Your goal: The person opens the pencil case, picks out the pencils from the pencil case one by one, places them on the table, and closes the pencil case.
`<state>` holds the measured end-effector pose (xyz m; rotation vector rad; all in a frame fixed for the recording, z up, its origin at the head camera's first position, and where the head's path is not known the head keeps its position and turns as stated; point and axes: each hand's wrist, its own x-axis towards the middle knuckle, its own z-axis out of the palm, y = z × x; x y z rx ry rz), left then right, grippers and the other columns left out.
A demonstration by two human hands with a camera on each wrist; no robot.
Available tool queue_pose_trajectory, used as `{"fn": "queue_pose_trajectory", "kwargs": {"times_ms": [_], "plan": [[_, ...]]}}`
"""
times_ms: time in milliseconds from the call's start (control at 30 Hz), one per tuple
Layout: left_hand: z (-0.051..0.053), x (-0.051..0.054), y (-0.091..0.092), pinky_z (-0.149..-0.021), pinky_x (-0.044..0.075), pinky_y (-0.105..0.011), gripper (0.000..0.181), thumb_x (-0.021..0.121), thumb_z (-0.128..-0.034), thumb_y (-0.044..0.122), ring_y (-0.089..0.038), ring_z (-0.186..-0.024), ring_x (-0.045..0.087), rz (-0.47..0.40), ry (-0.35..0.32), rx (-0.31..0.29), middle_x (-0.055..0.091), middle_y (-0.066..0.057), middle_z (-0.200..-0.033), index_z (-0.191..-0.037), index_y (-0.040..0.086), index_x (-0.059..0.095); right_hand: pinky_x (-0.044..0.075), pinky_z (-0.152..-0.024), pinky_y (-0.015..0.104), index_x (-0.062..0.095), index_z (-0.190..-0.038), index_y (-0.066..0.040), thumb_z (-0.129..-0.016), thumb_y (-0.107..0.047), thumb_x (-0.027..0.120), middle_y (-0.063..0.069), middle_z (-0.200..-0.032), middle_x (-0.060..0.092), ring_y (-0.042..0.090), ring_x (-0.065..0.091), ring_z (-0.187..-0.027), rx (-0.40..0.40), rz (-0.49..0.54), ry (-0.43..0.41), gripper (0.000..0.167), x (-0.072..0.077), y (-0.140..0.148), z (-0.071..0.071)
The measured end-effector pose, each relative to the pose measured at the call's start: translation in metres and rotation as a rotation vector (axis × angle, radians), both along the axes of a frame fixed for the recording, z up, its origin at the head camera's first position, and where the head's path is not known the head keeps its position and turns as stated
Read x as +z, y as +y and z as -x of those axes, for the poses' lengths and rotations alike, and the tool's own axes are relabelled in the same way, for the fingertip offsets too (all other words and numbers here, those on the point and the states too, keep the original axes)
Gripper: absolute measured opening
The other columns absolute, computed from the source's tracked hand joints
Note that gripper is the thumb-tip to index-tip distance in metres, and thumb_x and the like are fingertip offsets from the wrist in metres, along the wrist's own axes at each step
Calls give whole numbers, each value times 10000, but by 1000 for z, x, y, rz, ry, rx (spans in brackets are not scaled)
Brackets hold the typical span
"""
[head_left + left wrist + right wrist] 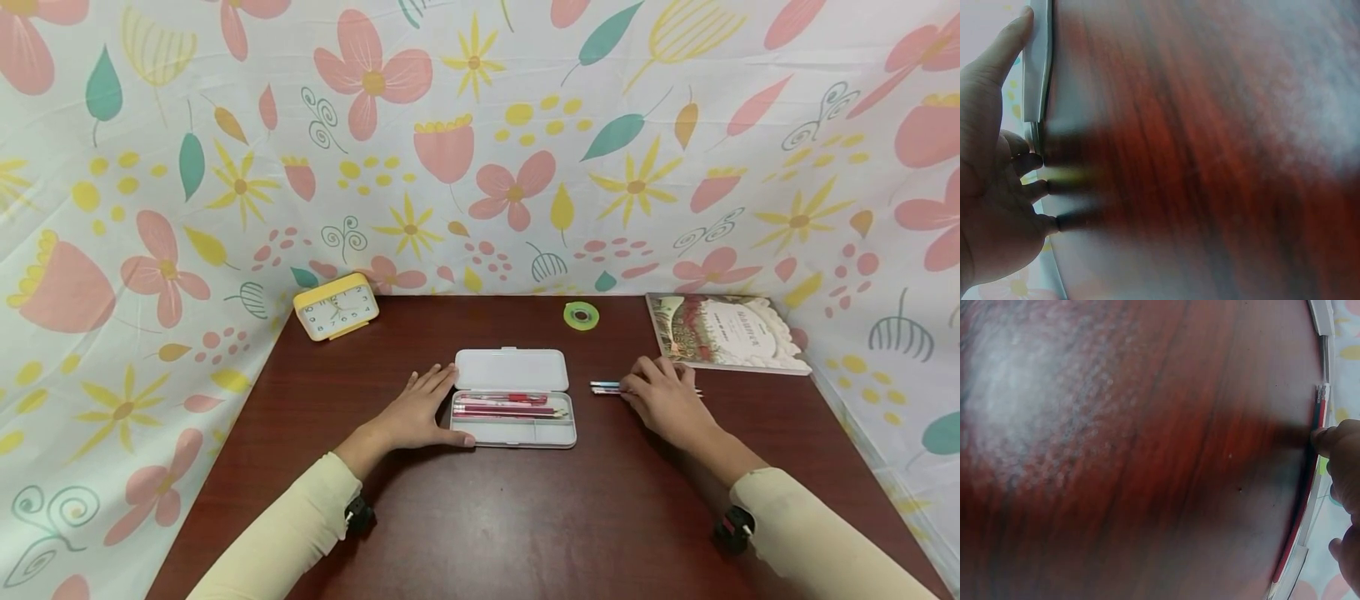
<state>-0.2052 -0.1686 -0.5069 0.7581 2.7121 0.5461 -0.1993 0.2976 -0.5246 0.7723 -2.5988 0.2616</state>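
A white pencil case [551,437] lies with its lid folded back on the table; a red pen [517,398] and several pencils [506,411] are in its upper compartment. My left hand [420,412] is spread at the case's left side, fingers straight, with the thumb on the front-left corner. In the left wrist view the thumb [1007,44] lies along the case's edge [1036,69]. Right of the case, my right hand [667,404] pinches slim pencils [603,387] lying on the table. The right wrist view shows a fingertip touching a red pencil [1300,509].
A yellow clock [337,308] stands at the back left. Green tape [581,316] lies near the back edge, and a book [727,333] lies at the back right. Flowered cloth [480,167] rises behind and beside the dark wooden table [495,525].
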Motion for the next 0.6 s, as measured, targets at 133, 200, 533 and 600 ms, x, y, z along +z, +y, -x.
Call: {"fn": "queue_pose_trajectory", "kwargs": {"times_ms": [133, 200, 533, 600], "plan": [[0, 1, 0, -1394, 77, -663, 1296, 782, -871, 791, -378, -1747, 114, -7, -1, 1, 168, -110, -1871, -1777, 76, 191, 447, -888, 801, 775, -1007, -185, -937, -105, 863, 44, -1077, 609, 328, 566, -1035, -3, 6, -1, 138, 0, 0, 1], [0, 1, 0, -1394, 78, -663, 1297, 783, -871, 791, -378, -1747, 114, -8, -1, 3, 166, -109, -1872, -1777, 77, 190, 448, -886, 794, 777, -1012, -184, -931, -102, 868, 44, -1076, 607, 327, 564, -1036, -5, 6, -5, 147, 0, 0, 1], [0, 0, 0, -1392, 79, -668, 1294, 781, -874, 789, -381, -1747, 114, -6, 0, 1, 167, -111, -1871, -1778, 77, 188, 442, -845, 754, 783, -1016, -181, -918, -100, 878, 36, -1062, 605, 322, 572, -1033, -6, 9, -5, 158, 1, 0, -1], [0, 0, 0, -1392, 79, -667, 1293, 782, -875, 787, -383, -1746, 114, -5, 0, 0, 165, -111, -1872, -1778, 77, 187, 438, -835, 746, 783, -1016, -180, -920, -103, 881, 35, -1060, 606, 325, 574, -1035, -7, 12, -5, 157, 1, 0, -1]]}}
